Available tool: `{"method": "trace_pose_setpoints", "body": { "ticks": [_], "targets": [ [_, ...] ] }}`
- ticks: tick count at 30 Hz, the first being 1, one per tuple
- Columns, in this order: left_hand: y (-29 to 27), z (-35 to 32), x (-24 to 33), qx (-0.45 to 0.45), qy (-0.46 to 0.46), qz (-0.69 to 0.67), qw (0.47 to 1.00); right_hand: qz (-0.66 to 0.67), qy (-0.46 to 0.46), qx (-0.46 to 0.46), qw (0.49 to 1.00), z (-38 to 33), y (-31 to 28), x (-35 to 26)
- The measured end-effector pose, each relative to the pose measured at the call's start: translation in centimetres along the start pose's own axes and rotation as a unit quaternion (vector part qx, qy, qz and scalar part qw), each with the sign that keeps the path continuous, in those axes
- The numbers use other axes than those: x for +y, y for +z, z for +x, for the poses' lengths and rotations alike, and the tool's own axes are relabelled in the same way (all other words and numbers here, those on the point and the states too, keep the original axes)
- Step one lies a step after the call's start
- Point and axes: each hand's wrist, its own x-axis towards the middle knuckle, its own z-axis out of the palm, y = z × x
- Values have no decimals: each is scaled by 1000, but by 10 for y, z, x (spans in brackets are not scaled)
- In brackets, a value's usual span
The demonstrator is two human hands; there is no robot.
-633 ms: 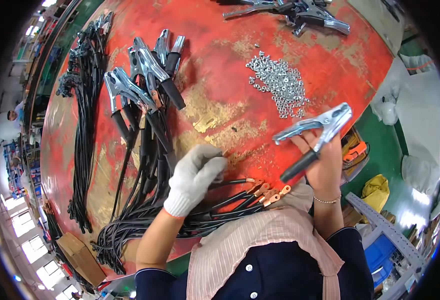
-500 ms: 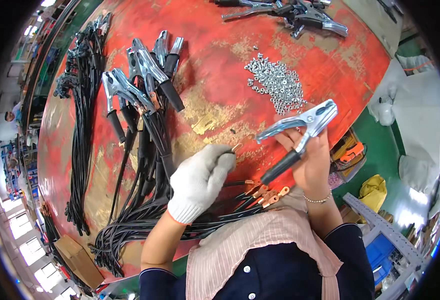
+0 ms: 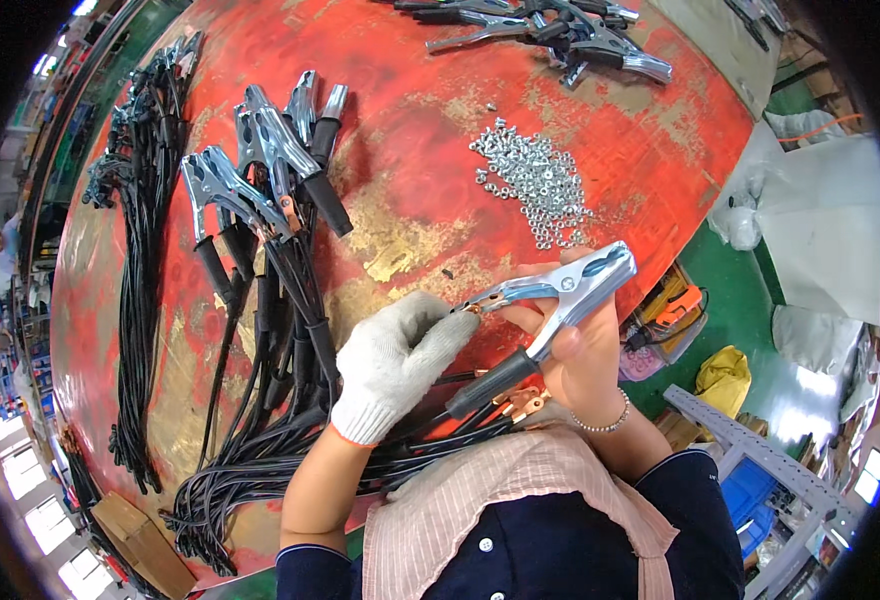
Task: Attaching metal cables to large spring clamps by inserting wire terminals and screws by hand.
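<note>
My left hand (image 3: 390,362), in a white knitted glove, is closed in a pinch on a black cable's copper lug (image 3: 473,309), of which only the tip shows. That tip meets one arm of a silver spring clamp (image 3: 570,287) with a black handle sleeve (image 3: 495,384). My bare right hand (image 3: 582,362) grips the clamp near its pivot, jaws pointing up and right. Below, more copper lugs (image 3: 526,402) end a bundle of black cables (image 3: 260,465) lying along the table's near edge. Beyond my hands is a pile of small metal nuts (image 3: 538,182).
On the red, worn table (image 3: 400,130), clamps (image 3: 265,150) joined to cables lie at the left, beside a long black cable bundle (image 3: 140,300). Loose clamps (image 3: 560,35) lie at the far edge. A cardboard box (image 3: 142,545) sits lower left; a metal frame (image 3: 750,450) stands right.
My right hand has brought the clamp down and left, turning it, so its arm now meets the lug in my left hand. The whole view has shifted slightly.
</note>
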Motion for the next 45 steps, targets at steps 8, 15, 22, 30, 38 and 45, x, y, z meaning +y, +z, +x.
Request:
{"method": "trace_pose_setpoints", "body": {
  "ticks": [8,15,22,30,38,45],
  "targets": [
    [-1,-1,0,6,4,13,1000,-3,6,12,1000,-2,7,-2],
    [-1,1,-1,8,26,30,999,7,3,-30,1000,-4,0,0],
    [-10,12,22,-36,174,123,976,-38,60,-29,997,13,-6,-9],
    [-12,26,6,-72,97,-99,988,-642,-169,-120,738,133,-36,-25],
    [-14,33,-4,-83,70,-130,986,-807,-268,-303,430,172,-28,-17],
    [-19,25,-5,-65,121,-112,984,-565,-62,-153,809,137,5,-25]
  ]
}}
